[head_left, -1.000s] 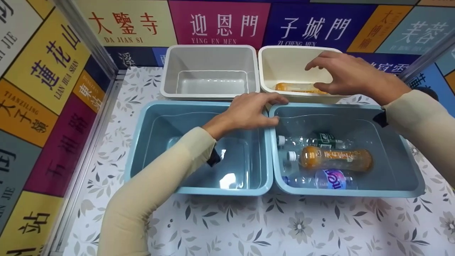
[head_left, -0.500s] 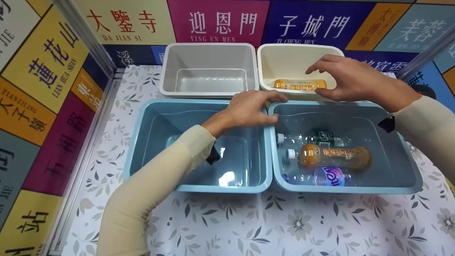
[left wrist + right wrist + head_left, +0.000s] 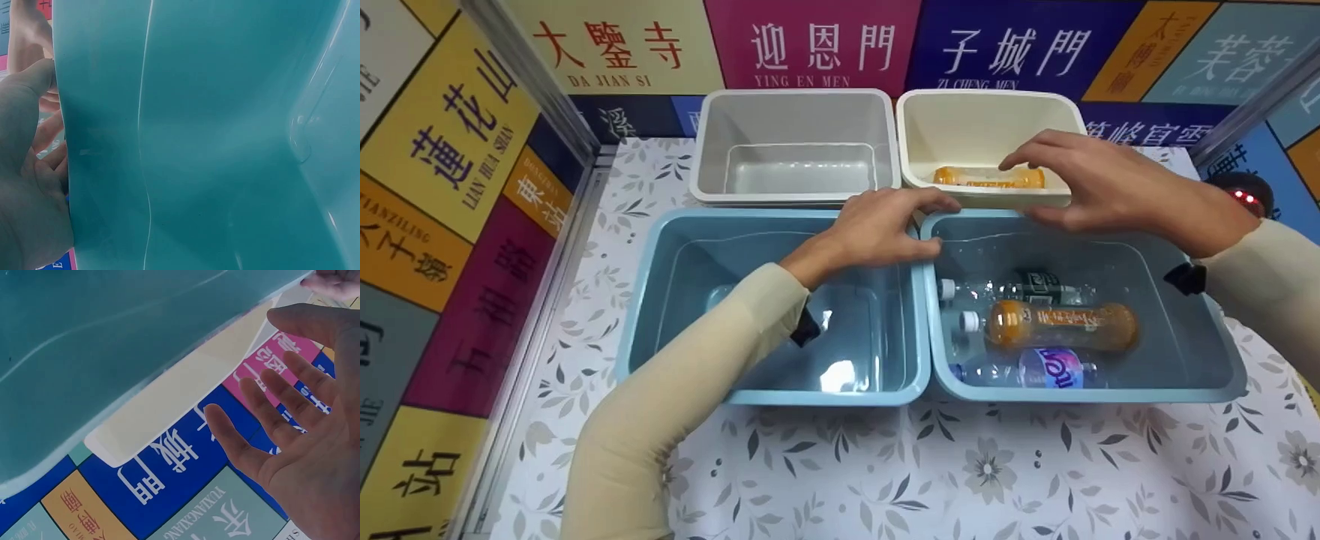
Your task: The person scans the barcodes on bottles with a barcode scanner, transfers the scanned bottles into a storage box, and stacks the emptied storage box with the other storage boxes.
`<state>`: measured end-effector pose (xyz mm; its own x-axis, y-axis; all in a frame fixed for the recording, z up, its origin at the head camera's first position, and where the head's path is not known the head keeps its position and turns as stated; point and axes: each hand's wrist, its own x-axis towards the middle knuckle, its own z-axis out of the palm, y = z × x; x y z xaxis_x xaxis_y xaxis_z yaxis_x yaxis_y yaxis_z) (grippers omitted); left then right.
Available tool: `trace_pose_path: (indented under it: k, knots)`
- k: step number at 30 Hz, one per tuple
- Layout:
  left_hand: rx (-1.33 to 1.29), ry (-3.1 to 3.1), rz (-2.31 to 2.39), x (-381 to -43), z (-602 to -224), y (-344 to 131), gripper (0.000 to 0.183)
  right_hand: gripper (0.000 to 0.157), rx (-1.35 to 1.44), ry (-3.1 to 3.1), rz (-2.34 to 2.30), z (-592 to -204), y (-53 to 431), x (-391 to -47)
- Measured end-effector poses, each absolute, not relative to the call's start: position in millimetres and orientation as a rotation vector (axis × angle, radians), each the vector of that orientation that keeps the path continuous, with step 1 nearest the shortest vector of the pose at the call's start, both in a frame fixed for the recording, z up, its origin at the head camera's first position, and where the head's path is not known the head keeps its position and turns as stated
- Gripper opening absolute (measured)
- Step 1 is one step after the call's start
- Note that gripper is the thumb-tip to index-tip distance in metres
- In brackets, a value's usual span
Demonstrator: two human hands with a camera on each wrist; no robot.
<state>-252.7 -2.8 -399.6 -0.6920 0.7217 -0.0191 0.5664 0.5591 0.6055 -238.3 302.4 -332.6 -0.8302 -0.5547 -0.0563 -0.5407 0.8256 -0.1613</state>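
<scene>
My right hand (image 3: 1132, 187) hovers near the back rim of the right blue bin (image 3: 1080, 394), fingers spread and holding nothing. In the right wrist view its palm and loosely bent fingers (image 3: 233, 433) show beside the cream bin (image 3: 185, 391). An orange-labelled bottle (image 3: 986, 178) lies inside that cream bin. My left hand (image 3: 877, 229) rests loosely where the rims of the two blue bins meet at the back. Inside the right blue bin lie a green-labelled bottle (image 3: 1039, 287), an orange bottle (image 3: 1061, 325) and a purple-labelled bottle (image 3: 1050, 367), all on their sides.
The left blue bin (image 3: 780, 397) stands in front of a grey bin (image 3: 795, 116). Floral paper covers the table (image 3: 885, 465). Printed panels (image 3: 825, 45) wall off the back and left side. A dark round object with red lights (image 3: 1241, 196) is behind my right wrist.
My right hand has drawn back from over the cream bin and lowered slightly toward the right blue bin's back rim, uncovering the bottle there. My left hand stays in place.
</scene>
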Motion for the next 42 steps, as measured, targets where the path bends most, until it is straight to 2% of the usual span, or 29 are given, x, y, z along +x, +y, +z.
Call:
trace_pose_path:
  k: [19, 42]
  knots:
    - [1.069, 2.514, 0.855, -252, -400, 0, 0.057, 0.065, -0.958, 2.871, -0.335, -335, 301, -205]
    - [1.086, 2.534, 0.846, -253, -401, -3, 0.058, 0.055, -0.927, 2.799, -0.37, -350, 310, -175]
